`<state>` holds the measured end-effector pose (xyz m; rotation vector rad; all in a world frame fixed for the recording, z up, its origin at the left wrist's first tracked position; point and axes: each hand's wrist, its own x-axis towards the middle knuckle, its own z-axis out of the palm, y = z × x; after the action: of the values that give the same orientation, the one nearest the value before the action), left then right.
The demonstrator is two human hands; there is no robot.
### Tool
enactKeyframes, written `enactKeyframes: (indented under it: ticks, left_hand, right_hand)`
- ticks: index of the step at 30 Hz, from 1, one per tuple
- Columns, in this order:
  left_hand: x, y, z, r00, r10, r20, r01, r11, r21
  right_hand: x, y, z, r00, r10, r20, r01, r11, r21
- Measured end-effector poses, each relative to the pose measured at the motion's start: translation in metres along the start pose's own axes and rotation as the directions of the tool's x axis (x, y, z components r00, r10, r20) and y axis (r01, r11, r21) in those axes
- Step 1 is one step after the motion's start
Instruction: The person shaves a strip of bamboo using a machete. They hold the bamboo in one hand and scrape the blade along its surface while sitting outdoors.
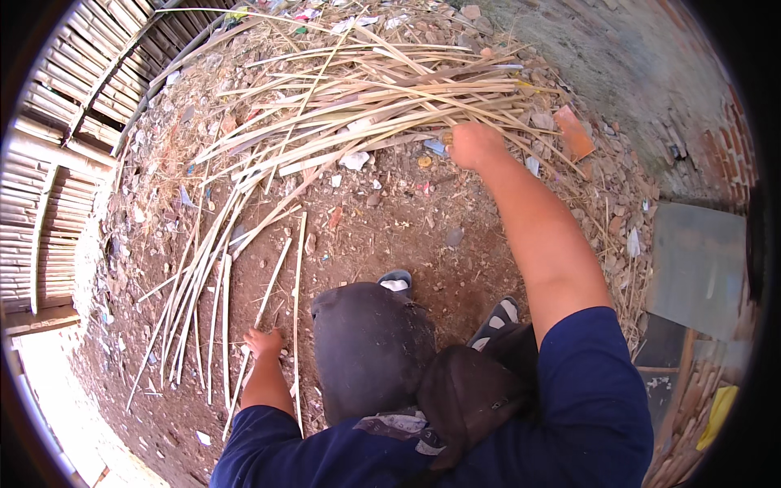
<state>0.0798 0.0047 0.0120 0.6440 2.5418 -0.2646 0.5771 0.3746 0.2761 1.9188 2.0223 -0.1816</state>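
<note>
My left hand [264,343] is low at the left, its fingers closed on a thin pale bamboo strip [274,281] that slants along the dirt. Another strip [299,301] lies just to the right of that hand. My right arm stretches far forward, and my right hand [474,146] is closed in a fist at the near edge of a big loose heap of bamboo strips [366,102]. What its fingers hold, if anything, is hidden. Several strips [203,268] fan out from the heap toward the near left.
Rubble and litter cover the dirt ground [382,215]. An orange-red tile piece [574,132] lies right of the heap. A worn wall [651,89] and a grey panel [697,268] stand at right, a slatted bamboo wall [81,81] at left. My dark-clothed knee [370,350] is in front.
</note>
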Motion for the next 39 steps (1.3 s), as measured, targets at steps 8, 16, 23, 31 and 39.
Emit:
enactKeyframes:
  ticks: [8, 16, 23, 31, 39]
  left_hand:
    - [-0.002, 0.0, -0.008, 0.998, -0.033, 0.051, 0.029, 0.997, 0.071]
    - [-0.005, -0.002, -0.011, 0.997, 0.078, -0.02, -0.073, 0.982, 0.174]
    - [-0.012, -0.022, -0.011, 0.936, 0.352, -0.015, -0.339, 0.91, 0.238]
    - [-0.033, 0.018, -0.043, 0.547, 0.759, -0.352, -0.825, 0.559, -0.078]
    - [-0.144, 0.104, -0.181, 0.276, 0.72, -0.637, -0.96, 0.238, -0.146]
  right_hand:
    - [0.008, -0.004, -0.047, 1.0, 0.007, 0.001, -0.007, 0.997, 0.075]
    - [-0.001, -0.022, -0.005, 0.99, 0.137, 0.009, -0.137, 0.98, 0.144]
    - [-0.059, 0.058, -0.018, 0.989, -0.053, 0.138, 0.026, 0.98, 0.195]
    - [-0.187, 0.141, -0.039, 0.995, 0.046, 0.089, -0.074, 0.934, 0.351]
    - [-0.274, 0.171, -0.052, 0.971, 0.122, -0.204, 0.187, 0.137, 0.973]
